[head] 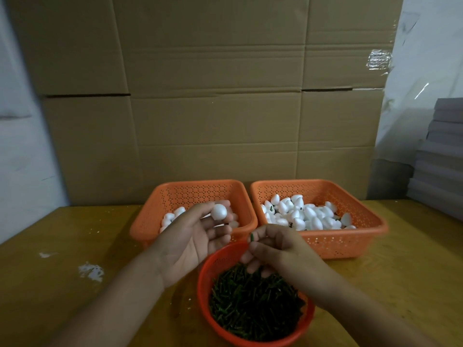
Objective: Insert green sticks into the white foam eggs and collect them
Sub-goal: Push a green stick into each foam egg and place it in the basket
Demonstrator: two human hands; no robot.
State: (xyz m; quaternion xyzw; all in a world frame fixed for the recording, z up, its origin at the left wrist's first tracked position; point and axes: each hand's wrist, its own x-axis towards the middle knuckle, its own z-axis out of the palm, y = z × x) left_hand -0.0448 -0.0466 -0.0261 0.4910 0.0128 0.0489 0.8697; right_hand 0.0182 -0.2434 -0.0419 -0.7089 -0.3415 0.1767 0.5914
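Green sticks [253, 306] below; left hand [190, 244] pinches foam egg [218, 211].

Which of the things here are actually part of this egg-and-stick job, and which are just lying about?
Part of the job:
- white foam egg held in the left hand
- green stick pinched by the right hand
- round red basket of green sticks
- left orange basket and right orange basket, both holding eggs

Lying about:
- brown cardboard boxes
- grey stacked sheets
- white crumbs
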